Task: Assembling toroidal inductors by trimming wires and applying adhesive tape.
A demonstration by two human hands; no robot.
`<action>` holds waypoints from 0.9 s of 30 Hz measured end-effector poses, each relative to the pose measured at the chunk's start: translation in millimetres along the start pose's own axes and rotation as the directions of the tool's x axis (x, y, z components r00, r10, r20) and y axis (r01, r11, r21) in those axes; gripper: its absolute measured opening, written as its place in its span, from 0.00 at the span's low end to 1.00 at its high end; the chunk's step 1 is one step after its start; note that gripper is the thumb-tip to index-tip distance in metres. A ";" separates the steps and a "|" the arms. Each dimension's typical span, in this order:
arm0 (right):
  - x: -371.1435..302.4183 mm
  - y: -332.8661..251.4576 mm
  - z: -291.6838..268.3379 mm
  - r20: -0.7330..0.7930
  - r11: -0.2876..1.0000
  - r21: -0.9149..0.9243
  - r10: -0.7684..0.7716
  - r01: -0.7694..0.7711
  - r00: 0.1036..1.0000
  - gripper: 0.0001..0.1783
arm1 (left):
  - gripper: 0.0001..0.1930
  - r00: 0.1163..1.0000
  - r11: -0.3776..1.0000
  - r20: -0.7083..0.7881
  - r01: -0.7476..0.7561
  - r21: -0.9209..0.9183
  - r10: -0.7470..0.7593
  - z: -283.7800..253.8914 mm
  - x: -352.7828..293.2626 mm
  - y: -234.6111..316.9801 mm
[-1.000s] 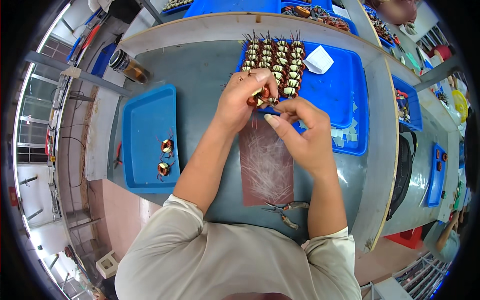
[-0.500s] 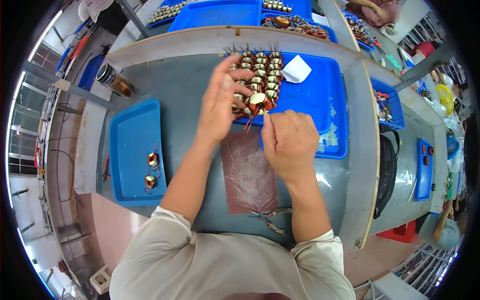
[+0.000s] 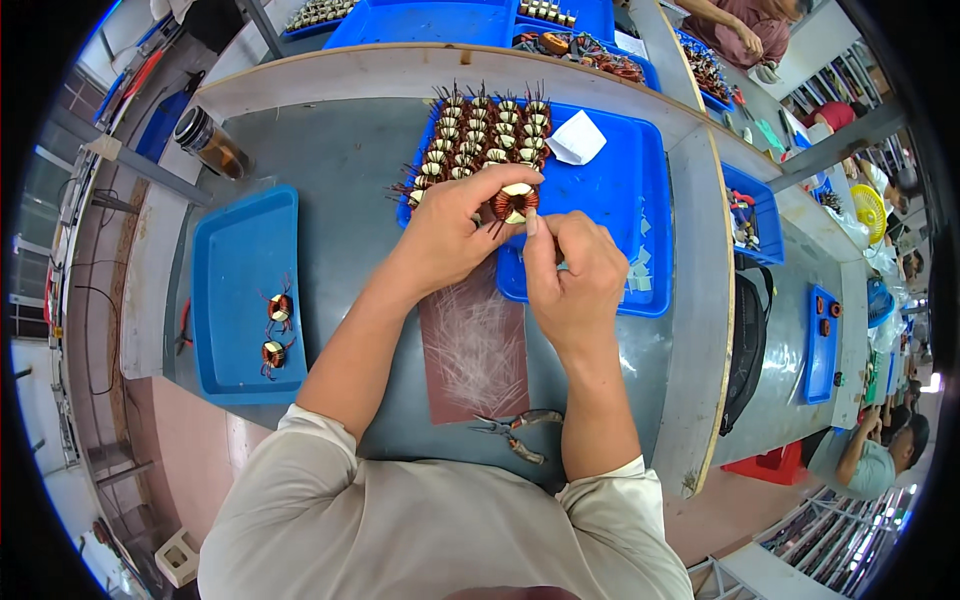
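Note:
A small toroidal coil [image 3: 515,203], wound in copper-red wire with pale pieces at its top and bottom, is held up over the near edge of a blue tray [image 3: 600,215]. My left hand [image 3: 447,235] grips it from the left, fingers curled over the top. My right hand [image 3: 578,268] is closed, its thumb and forefinger pinching the coil's lower right edge. Behind my hands, rows of similar coils [image 3: 495,130] stand in the tray with their wire leads up. My left fingers hide some of the nearest ones.
A folded white paper [image 3: 577,138] and pale slips [image 3: 640,270] lie in the tray. Pliers [image 3: 520,432] rest beside a scratched brown sheet [image 3: 475,360]. Two coils [image 3: 276,330] sit in the left tray [image 3: 230,250]. A bottle [image 3: 212,145] stands back left; wooden partitions [image 3: 690,290] border the bench.
My left hand, with its fingers spread beside the coil before, has closed around it. The coil has turned so its ring face shows. The whole view has shifted slightly.

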State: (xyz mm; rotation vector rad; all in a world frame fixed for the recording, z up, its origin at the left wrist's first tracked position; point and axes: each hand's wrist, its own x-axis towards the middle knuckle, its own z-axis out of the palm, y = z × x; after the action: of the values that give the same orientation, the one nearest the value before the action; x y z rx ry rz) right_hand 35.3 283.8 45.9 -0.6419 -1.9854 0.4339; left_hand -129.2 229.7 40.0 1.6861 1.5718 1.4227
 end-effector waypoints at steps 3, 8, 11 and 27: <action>3.7 -2.5 -16.5 0.098 0.968 0.160 0.178 -0.192 0.979 0.09 | 0.25 0.999 0.997 -0.024 0.034 -0.072 -0.036 0.8 0.3 -4.0; 6.2 29.6 -54.1 0.008 0.908 0.021 0.418 -0.418 0.908 0.12 | 0.23 0.989 0.991 -0.100 0.097 -0.091 -0.106 -3.6 1.4 -2.1; -15.9 44.6 -70.8 0.026 0.832 -0.118 0.548 -0.542 0.836 0.11 | 0.23 0.993 0.991 -0.097 0.057 -0.122 -0.069 -8.1 5.2 -7.6; -60.2 76.5 -49.7 0.204 0.693 -0.660 0.536 -0.289 0.819 0.13 | 0.24 0.992 0.980 0.012 0.130 -0.150 -0.129 -12.5 -1.5 5.1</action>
State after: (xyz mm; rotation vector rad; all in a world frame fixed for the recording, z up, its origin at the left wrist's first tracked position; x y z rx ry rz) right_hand 122.5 310.3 -14.4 -1.5584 -2.3623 0.1821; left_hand -137.4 223.0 48.6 1.4711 1.5038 1.4341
